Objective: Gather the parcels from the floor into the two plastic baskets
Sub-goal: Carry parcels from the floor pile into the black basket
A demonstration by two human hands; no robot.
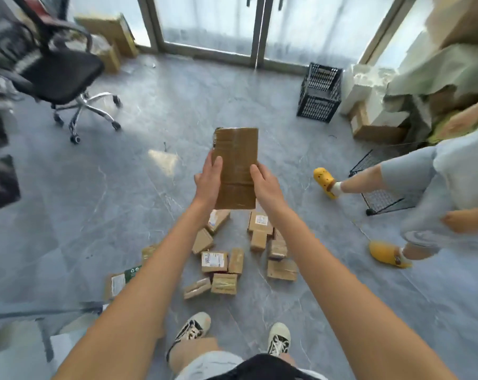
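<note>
Head view: we hold one long parcel (236,168) up over the floor, left hand (208,179) and right hand (266,182) curled on its side edges; we should keep it level and carry it to the black basket (319,93). We count about eleven parcels on the floor (218,261) and one clear basket.

1 view only: wide-angle head camera, standing height, pitched forward and down over the grey tiled floor (122,187). Near field: wearer's forearms and shoes. Far field: glass sliding doors (210,26). Edges bowed.
</note>
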